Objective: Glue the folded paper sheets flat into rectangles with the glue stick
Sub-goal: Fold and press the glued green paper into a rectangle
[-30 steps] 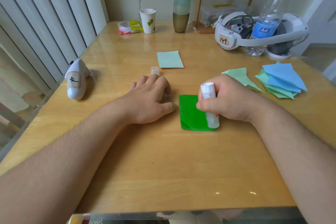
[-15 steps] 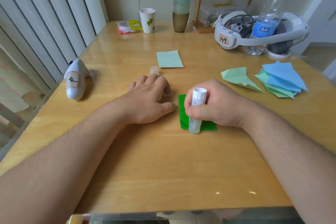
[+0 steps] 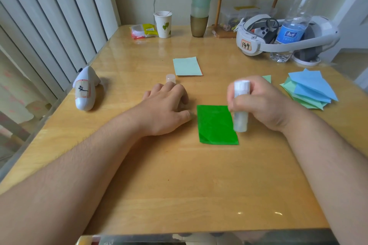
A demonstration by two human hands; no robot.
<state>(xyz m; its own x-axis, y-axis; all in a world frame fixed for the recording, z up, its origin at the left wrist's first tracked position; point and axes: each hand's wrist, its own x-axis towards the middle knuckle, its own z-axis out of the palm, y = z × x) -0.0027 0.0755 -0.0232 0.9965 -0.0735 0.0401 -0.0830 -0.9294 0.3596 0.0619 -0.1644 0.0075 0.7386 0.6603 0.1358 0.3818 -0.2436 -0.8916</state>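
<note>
Gluing looks mid-way on the green sheet, which lies flat as a rectangle near the middle of the worktop, between both hands. Right hand is wrapped around the glue stick, holding it roughly upright with its lower end at the sheet's right edge; the stick is motion-blurred, so whether the tip actually touches paper is hard to call. Left hand lies palm-down on the worktop just left of the sheet, fingers relaxed, gripping nothing, thumb tip very near the sheet's left edge but apparently not on it. The glue cap stands just beyond the left fingers.

Progress, judged from the layout: 1 pale green rectangle sits further back toward the far edge, looks finished. Green sheet is number 2, seemingly being finished. Still left: a stack of folded blue and light green sheets at the right edge, not flattened yet, plus 1 pale green corner peeking out behind the right hand. Count in the stack is unclear, several at least. So most of the job remains.
</note>
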